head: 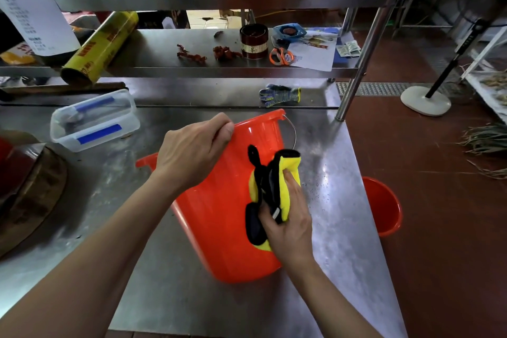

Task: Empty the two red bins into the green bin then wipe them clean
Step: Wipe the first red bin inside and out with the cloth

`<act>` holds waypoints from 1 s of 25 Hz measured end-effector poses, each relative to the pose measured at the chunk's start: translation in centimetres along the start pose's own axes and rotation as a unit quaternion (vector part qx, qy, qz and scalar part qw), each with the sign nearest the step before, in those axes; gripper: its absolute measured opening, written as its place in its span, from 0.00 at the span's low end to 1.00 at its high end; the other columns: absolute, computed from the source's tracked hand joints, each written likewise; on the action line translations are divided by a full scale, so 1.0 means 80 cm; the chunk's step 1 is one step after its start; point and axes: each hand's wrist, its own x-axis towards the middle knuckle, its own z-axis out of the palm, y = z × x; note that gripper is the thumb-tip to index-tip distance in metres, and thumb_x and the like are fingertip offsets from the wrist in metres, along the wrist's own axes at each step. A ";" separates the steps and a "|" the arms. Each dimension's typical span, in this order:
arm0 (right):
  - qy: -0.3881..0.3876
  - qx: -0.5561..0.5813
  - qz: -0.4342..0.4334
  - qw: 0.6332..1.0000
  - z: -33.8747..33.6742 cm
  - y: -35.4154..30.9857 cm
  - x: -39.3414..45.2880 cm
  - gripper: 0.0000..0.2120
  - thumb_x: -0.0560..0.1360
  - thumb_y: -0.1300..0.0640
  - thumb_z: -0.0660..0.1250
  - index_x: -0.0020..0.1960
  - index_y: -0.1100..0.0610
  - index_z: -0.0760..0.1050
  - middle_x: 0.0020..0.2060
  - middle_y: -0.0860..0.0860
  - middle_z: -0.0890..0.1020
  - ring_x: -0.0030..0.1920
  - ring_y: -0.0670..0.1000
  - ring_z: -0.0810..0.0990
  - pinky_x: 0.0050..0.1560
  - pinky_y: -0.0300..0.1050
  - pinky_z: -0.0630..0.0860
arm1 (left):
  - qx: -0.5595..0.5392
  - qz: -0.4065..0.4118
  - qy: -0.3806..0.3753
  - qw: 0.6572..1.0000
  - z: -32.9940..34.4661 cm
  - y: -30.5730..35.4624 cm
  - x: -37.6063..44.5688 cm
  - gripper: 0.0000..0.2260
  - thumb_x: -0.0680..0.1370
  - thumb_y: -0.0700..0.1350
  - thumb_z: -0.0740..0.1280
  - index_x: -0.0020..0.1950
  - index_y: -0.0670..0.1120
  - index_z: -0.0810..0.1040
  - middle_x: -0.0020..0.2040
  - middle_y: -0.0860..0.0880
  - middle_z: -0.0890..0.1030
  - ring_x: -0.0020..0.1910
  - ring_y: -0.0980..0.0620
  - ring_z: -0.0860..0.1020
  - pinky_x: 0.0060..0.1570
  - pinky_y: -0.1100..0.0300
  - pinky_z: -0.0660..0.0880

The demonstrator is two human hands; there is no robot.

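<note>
Steady the red bin [219, 200], lying tilted on the steel table [343, 214], with the left hand [192, 151] curled over its rim; the right hand [288, 217] grips the cloth [285, 173] against the outer wall; wipe in overlapping passes; interior hidden; second red bin [384, 206] on floor, partly cut off; green bin unseen.

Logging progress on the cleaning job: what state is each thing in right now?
Red bin on table: lying on its side.
Cloth: bunched, pressed against that bin.
Left hand: gripping bin rim.
Right hand: gripping cloth.
Second red bin: upright on floor.
</note>
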 end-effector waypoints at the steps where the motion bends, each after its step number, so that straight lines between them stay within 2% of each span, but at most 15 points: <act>1: -0.003 0.001 0.030 1.000 -0.006 0.010 -0.013 0.32 0.72 0.51 0.70 0.75 0.51 0.67 0.73 0.49 0.73 0.75 0.47 0.69 0.71 0.51 0.71 | -0.002 0.000 0.000 1.000 0.000 -0.001 0.000 0.19 0.83 0.61 0.46 0.55 0.54 0.72 0.41 0.55 0.78 0.45 0.44 0.80 0.41 0.48 0.73; 3: -0.008 -0.006 0.096 0.995 -0.019 0.028 -0.036 0.34 0.71 0.48 0.68 0.76 0.53 0.68 0.71 0.47 0.74 0.73 0.47 0.71 0.68 0.54 0.73 | -0.004 0.004 0.001 1.000 0.000 0.001 0.000 0.19 0.83 0.61 0.46 0.54 0.54 0.73 0.39 0.55 0.77 0.43 0.45 0.80 0.40 0.49 0.72; 6: -0.024 -0.017 0.160 0.987 -0.035 0.043 -0.056 0.34 0.70 0.47 0.66 0.77 0.48 0.66 0.68 0.41 0.75 0.69 0.45 0.74 0.64 0.54 0.75 | 0.004 0.003 -0.002 1.000 0.000 0.003 0.001 0.18 0.83 0.61 0.47 0.53 0.55 0.73 0.39 0.56 0.76 0.43 0.46 0.80 0.39 0.52 0.66; 9: -0.028 -0.009 0.179 0.983 -0.042 0.046 -0.062 0.32 0.71 0.53 0.68 0.75 0.46 0.68 0.63 0.39 0.77 0.64 0.42 0.76 0.61 0.52 0.77 | -0.002 0.002 -0.008 1.000 0.000 0.006 0.003 0.19 0.82 0.61 0.46 0.53 0.55 0.73 0.39 0.56 0.76 0.44 0.45 0.80 0.40 0.52 0.66; 12: -0.028 -0.006 0.182 0.983 -0.039 0.046 -0.059 0.32 0.71 0.51 0.67 0.74 0.47 0.68 0.63 0.40 0.77 0.64 0.44 0.77 0.60 0.53 0.77 | -0.005 0.004 -0.017 1.000 -0.001 0.006 0.006 0.19 0.82 0.61 0.46 0.53 0.54 0.73 0.40 0.57 0.76 0.45 0.46 0.80 0.41 0.51 0.69; 15: -0.029 0.000 0.154 0.988 -0.032 0.039 -0.045 0.32 0.71 0.47 0.66 0.75 0.50 0.68 0.63 0.44 0.78 0.65 0.48 0.77 0.61 0.56 0.77 | -0.015 0.013 -0.024 1.000 0.000 0.008 0.006 0.18 0.83 0.61 0.46 0.53 0.55 0.72 0.41 0.57 0.77 0.44 0.48 0.80 0.42 0.50 0.71; 18: -0.022 0.016 0.099 0.995 -0.020 0.019 -0.016 0.34 0.73 0.46 0.67 0.77 0.54 0.66 0.70 0.49 0.75 0.72 0.50 0.72 0.68 0.55 0.73 | -0.009 0.028 -0.024 0.999 0.001 0.013 0.004 0.16 0.83 0.60 0.46 0.52 0.55 0.71 0.43 0.57 0.78 0.44 0.49 0.80 0.41 0.50 0.71; 20: -0.014 0.015 0.057 0.998 -0.010 0.000 0.009 0.34 0.75 0.45 0.68 0.77 0.57 0.65 0.73 0.51 0.72 0.75 0.48 0.68 0.73 0.50 0.68 | -0.004 0.026 -0.023 0.999 0.001 0.015 0.002 0.16 0.84 0.59 0.46 0.52 0.55 0.71 0.44 0.56 0.80 0.44 0.48 0.80 0.40 0.50 0.71; 23: 0.005 -0.019 0.011 1.000 0.007 -0.025 0.049 0.34 0.75 0.45 0.70 0.76 0.58 0.66 0.75 0.52 0.70 0.76 0.47 0.66 0.75 0.40 0.64 | 0.010 0.025 -0.014 1.000 0.000 0.017 0.001 0.16 0.84 0.58 0.47 0.52 0.54 0.71 0.44 0.55 0.80 0.44 0.47 0.80 0.38 0.51 0.70; 25: 0.010 -0.027 0.001 1.000 0.019 -0.038 0.070 0.32 0.75 0.47 0.71 0.75 0.59 0.68 0.73 0.55 0.72 0.75 0.51 0.68 0.74 0.47 0.66 | 0.020 0.027 -0.006 0.999 0.001 0.018 0.000 0.15 0.85 0.57 0.48 0.52 0.53 0.72 0.43 0.55 0.79 0.44 0.47 0.80 0.36 0.52 0.68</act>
